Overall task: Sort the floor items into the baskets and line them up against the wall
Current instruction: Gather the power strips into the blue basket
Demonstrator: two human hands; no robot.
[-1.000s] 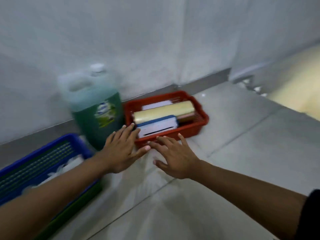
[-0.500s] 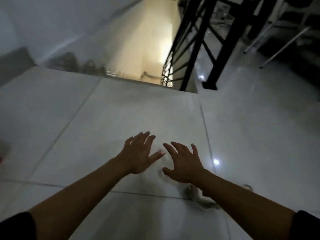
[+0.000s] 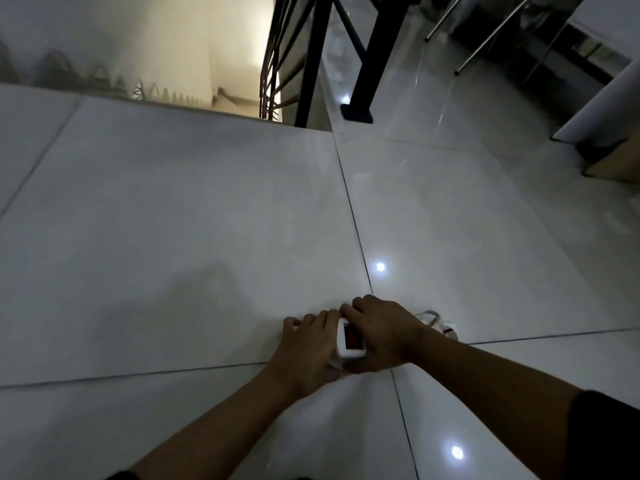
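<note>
The white box (image 3: 350,337) lies on the floor (image 3: 194,216), its long axis pointing away from me. My left hand (image 3: 308,344) and right hand (image 3: 381,329) flank it, both grips clamped on its sides. No basket is visible.

1. The left hand (image 3: 308,344) and right hand (image 3: 381,330) meet low on the floor (image 3: 173,220), at about 6 o'clock from the view's centre.
2. A small box (image 3: 351,339) sits between them, touching both.
3. A cord (image 3: 438,322) lies on the floor just beside the right hand, at its 3 o'clock.
4. The railing (image 3: 311,60) stands well apart at 12 o'clock, with the stairwell (image 3: 194,64) at 11 o'clock.
5. Chair legs (image 3: 485,39) stand at 1 o'clock, beyond the railing.
</note>
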